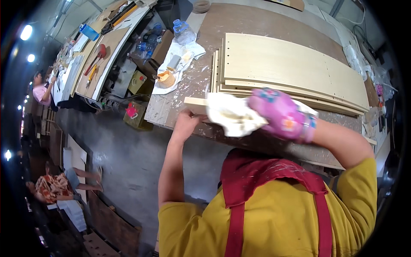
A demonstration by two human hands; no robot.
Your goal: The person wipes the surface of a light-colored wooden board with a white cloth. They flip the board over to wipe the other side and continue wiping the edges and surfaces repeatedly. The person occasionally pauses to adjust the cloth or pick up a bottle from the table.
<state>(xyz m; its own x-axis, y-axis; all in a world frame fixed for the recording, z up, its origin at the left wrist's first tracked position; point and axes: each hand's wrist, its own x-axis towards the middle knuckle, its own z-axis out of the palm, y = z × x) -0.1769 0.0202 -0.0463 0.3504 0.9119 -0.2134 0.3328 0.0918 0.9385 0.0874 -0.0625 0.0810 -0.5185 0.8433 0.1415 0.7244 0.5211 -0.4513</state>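
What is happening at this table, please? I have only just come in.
A person's left hand holds the end of a narrow pale board at the near edge of the table. The right hand, in a pink patterned glove, holds a crumpled white cloth over the board. Just beyond lies a stack of pale panels. To the left, a small tub and a plastic bottle stand on another cloth.

place: woodworking workshop | signs: stacked pale panels (287, 66), white-spattered worktable (252, 19), tools (92, 76) on side bench (112, 40)
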